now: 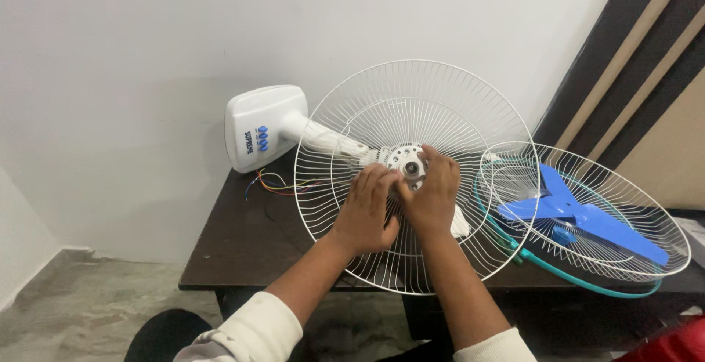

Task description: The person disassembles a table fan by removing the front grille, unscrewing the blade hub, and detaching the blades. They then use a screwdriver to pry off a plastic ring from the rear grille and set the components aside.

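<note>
A white wall fan lies on a dark table point(242, 252), its square base point(261, 128) at the back left and coloured wires point(273, 184) trailing from it. Its white rear wire guard point(382, 105) stands upright on edge around the motor hub point(408, 162). My left hand point(367, 211) rests on the guard wires just left of the hub, fingers curled against them. My right hand point(432, 197) presses on the hub's right and lower side, fingertips touching it. Whether either hand grips a small part is hidden.
To the right lies the front wire guard point(624, 259) with a teal rim, and a blue fan blade point(580, 215) rests on it. A white wall stands behind the table. Dark and tan striped panelling point(639, 75) fills the right. The floor is marbled grey.
</note>
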